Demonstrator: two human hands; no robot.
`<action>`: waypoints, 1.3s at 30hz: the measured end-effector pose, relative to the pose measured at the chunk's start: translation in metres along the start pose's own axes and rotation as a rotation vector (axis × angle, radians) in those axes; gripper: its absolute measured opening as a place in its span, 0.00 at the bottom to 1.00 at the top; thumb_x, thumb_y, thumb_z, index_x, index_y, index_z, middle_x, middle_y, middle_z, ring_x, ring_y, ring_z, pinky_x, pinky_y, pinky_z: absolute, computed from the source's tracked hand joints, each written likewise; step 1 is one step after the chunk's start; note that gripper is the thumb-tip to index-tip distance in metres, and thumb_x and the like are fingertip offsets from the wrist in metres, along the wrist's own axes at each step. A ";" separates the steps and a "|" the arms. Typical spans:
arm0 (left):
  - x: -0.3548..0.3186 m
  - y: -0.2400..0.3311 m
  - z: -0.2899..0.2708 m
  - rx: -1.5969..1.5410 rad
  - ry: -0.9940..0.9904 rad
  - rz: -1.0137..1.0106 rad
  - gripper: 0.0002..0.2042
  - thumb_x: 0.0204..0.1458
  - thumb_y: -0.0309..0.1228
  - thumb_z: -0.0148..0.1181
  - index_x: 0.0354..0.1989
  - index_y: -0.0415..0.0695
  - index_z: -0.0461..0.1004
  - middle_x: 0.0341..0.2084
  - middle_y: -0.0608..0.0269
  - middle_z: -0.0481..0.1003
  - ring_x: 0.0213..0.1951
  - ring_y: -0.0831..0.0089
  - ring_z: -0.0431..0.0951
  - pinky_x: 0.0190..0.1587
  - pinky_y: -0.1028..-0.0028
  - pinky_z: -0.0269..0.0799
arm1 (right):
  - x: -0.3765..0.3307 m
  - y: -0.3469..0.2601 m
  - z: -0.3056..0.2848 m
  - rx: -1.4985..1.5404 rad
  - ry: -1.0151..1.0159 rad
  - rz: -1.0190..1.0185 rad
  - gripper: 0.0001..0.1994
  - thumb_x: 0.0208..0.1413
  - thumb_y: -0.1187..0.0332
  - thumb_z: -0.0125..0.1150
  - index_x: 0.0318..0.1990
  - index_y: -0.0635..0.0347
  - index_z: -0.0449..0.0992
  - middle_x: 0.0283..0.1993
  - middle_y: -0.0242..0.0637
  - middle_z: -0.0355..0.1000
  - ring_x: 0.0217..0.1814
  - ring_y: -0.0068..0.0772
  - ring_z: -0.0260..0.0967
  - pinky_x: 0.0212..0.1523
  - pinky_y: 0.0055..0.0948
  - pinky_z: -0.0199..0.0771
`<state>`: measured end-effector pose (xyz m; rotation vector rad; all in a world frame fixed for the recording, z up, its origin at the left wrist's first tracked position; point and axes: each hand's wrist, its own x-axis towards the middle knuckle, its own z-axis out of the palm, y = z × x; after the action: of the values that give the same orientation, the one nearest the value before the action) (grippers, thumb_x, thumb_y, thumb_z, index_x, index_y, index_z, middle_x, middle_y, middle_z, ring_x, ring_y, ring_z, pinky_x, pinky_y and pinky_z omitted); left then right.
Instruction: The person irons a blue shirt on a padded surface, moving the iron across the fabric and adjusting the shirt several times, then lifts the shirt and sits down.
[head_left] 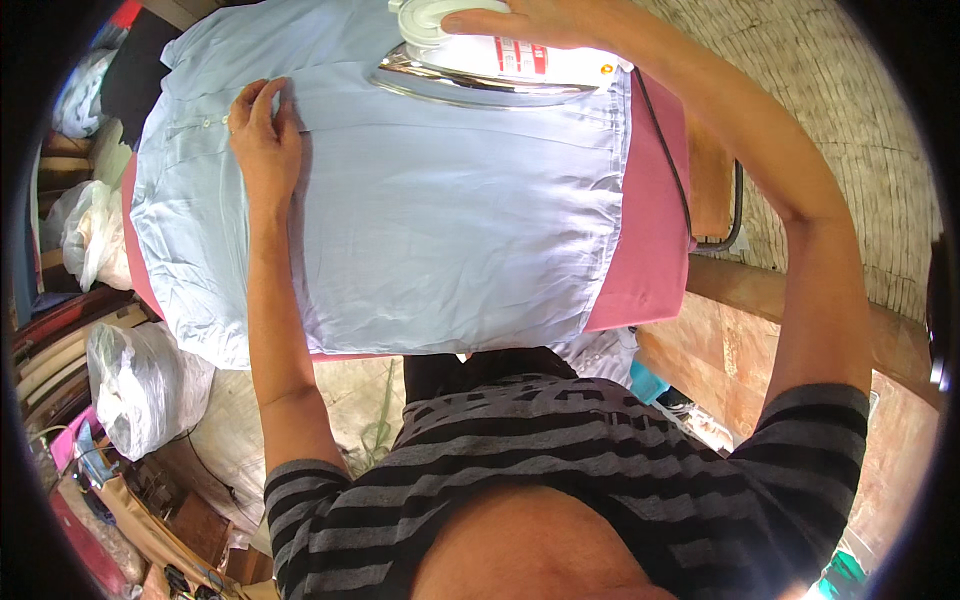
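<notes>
iron [500,65] held by right fingers [476,22], cut off far | pink surface [652,240] part-hidden by blue garment [430,200] | pinch by left fingers [264,103] can't be told | bags [140,390] left

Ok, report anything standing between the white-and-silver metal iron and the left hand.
Nothing visible stands between the iron and the left hand, only creased light-blue fabric beneath; the thin black cord runs off rightward.

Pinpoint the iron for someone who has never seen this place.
Start from the pink board, mostly covered by a light blue garment. Near the picture's top middle, the right hand holds the iron on that garment. Unlike the soft cloth around it, it has a shiny metal base and a white body with red markings.
</notes>
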<state>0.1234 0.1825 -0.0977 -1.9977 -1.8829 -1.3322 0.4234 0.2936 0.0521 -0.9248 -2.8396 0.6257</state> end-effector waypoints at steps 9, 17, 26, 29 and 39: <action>-0.005 0.001 -0.002 0.012 -0.071 -0.058 0.14 0.56 0.24 0.56 0.50 0.45 0.77 0.52 0.51 0.72 0.55 0.54 0.71 0.58 0.64 0.66 | -0.094 0.032 -0.023 -0.223 -0.097 0.249 0.25 0.62 0.48 0.52 0.43 0.67 0.76 0.38 0.55 0.76 0.40 0.56 0.75 0.41 0.45 0.75; 0.001 0.005 -0.004 -0.040 -0.043 -0.074 0.13 0.53 0.21 0.55 0.47 0.42 0.78 0.51 0.49 0.73 0.53 0.52 0.72 0.57 0.64 0.67 | -0.096 0.044 -0.011 0.025 0.014 0.157 0.19 0.60 0.51 0.60 0.39 0.60 0.77 0.22 0.38 0.69 0.22 0.30 0.65 0.26 0.31 0.63; -0.003 0.006 0.002 -0.052 0.034 -0.143 0.14 0.49 0.21 0.56 0.45 0.42 0.78 0.50 0.49 0.73 0.52 0.50 0.70 0.56 0.57 0.64 | -0.014 -0.017 0.020 0.039 0.128 -0.031 0.18 0.60 0.56 0.60 0.32 0.66 0.71 0.23 0.50 0.64 0.23 0.46 0.60 0.28 0.40 0.60; -0.003 0.009 0.000 -0.005 0.107 -0.050 0.14 0.50 0.20 0.57 0.45 0.43 0.77 0.49 0.49 0.73 0.51 0.50 0.72 0.53 0.58 0.68 | -0.018 -0.038 0.025 0.128 0.076 0.126 0.19 0.60 0.54 0.60 0.35 0.66 0.75 0.25 0.52 0.70 0.26 0.51 0.65 0.30 0.40 0.65; -0.005 -0.043 -0.047 -0.125 0.155 -0.106 0.13 0.50 0.20 0.60 0.45 0.42 0.77 0.49 0.48 0.73 0.49 0.49 0.73 0.51 0.59 0.70 | 0.025 -0.077 0.041 0.133 0.092 0.234 0.23 0.60 0.48 0.59 0.40 0.64 0.77 0.27 0.57 0.74 0.27 0.57 0.72 0.32 0.44 0.69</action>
<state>0.0637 0.1605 -0.0925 -1.8093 -1.9016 -1.6196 0.3524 0.2370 0.0456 -1.2374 -2.5944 0.7637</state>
